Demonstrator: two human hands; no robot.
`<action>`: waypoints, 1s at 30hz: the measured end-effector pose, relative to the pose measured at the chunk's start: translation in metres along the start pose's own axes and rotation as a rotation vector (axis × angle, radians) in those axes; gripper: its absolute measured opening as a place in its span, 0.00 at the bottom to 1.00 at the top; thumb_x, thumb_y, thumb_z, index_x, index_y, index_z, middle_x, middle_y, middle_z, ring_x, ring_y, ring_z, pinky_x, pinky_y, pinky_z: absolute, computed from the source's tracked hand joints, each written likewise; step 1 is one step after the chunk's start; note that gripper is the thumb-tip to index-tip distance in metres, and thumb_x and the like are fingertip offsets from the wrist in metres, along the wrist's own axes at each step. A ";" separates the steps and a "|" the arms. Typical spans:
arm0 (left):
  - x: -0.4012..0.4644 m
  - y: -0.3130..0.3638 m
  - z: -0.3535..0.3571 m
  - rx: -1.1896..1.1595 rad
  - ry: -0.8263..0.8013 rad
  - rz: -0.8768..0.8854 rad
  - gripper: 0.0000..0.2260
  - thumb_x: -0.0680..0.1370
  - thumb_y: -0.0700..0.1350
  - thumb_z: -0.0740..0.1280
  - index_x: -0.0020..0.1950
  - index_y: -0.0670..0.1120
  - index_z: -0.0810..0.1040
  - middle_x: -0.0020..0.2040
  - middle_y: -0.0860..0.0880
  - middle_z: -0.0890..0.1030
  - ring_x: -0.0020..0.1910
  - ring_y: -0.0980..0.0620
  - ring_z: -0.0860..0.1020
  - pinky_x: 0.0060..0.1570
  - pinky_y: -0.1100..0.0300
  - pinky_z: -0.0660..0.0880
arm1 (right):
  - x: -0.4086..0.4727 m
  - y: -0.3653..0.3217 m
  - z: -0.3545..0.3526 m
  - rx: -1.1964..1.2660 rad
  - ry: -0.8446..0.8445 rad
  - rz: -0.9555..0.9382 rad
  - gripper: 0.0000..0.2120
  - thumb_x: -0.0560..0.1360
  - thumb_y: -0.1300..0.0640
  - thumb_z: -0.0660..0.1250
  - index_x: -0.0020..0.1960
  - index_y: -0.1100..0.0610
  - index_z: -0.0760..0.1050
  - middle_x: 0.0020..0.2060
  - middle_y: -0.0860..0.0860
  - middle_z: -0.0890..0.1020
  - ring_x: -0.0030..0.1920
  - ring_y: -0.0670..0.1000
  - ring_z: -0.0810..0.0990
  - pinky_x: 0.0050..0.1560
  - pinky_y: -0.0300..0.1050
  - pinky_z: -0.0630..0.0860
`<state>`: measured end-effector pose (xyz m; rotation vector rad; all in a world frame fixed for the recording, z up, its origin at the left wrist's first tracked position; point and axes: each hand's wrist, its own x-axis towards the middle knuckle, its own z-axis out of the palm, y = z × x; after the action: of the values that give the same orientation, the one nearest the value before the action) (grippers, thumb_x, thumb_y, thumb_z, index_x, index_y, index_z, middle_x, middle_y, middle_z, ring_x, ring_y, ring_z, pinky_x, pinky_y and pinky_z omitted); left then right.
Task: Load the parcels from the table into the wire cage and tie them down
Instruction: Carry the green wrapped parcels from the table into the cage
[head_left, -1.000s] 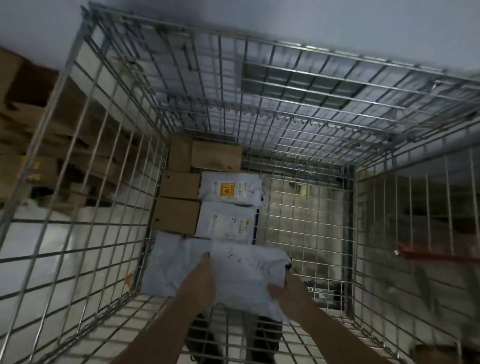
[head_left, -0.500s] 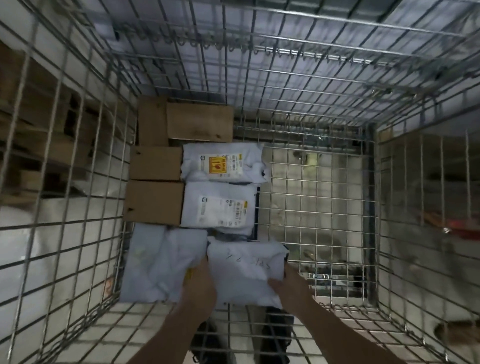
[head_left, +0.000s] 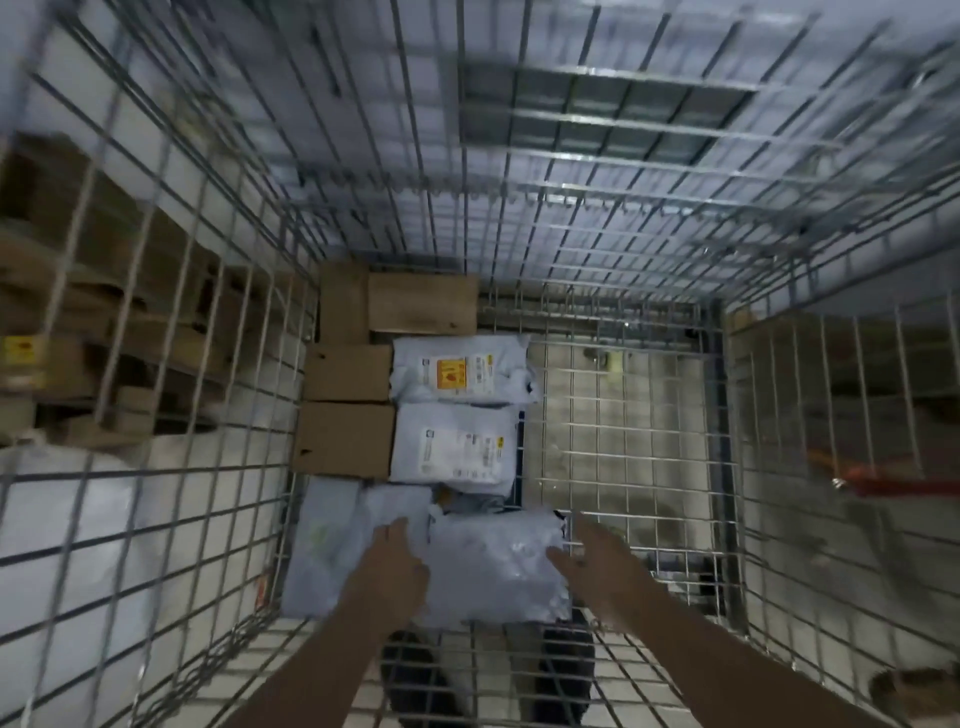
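I look down into the wire cage. A grey poly parcel lies flat on the cage floor at the near side. My left hand rests at its left edge with loose fingers, partly over a second grey bag. My right hand hovers at its right edge, fingers spread, gripping nothing. Beyond lie two labelled grey mailers and several brown cardboard boxes along the left wall.
The cage floor's right half is bare mesh. Cardboard boxes and a white sack sit outside the left wall. A red strap with a hook lies outside the right wall. My shoes show under the near edge.
The grey parcel went from held in both hands to lying flat on the cage floor. Both hands have let go and opened at its edges.
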<state>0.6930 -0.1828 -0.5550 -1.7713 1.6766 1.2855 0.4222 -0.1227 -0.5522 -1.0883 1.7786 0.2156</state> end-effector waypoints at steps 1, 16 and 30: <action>-0.014 0.014 -0.025 0.046 0.001 -0.006 0.26 0.83 0.49 0.62 0.79 0.43 0.62 0.76 0.42 0.67 0.71 0.44 0.71 0.66 0.58 0.69 | -0.014 -0.014 -0.024 -0.078 0.009 -0.053 0.33 0.79 0.34 0.56 0.79 0.49 0.59 0.75 0.50 0.68 0.72 0.52 0.69 0.72 0.52 0.67; -0.364 0.264 -0.420 0.624 0.539 0.416 0.37 0.81 0.68 0.57 0.84 0.51 0.53 0.84 0.49 0.53 0.82 0.48 0.54 0.79 0.50 0.54 | -0.377 -0.225 -0.425 -0.565 0.570 -0.405 0.36 0.80 0.32 0.51 0.82 0.48 0.50 0.81 0.50 0.54 0.79 0.54 0.56 0.77 0.52 0.57; -0.657 0.416 -0.525 0.572 0.942 0.623 0.33 0.80 0.67 0.58 0.81 0.54 0.59 0.81 0.53 0.61 0.78 0.48 0.63 0.74 0.51 0.63 | -0.679 -0.243 -0.574 -0.541 0.976 -0.367 0.34 0.80 0.33 0.52 0.81 0.48 0.53 0.79 0.49 0.61 0.77 0.53 0.63 0.74 0.53 0.63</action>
<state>0.5763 -0.3058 0.3677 -1.5995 2.8729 -0.0408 0.2945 -0.2078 0.3568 -2.1361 2.3618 -0.1014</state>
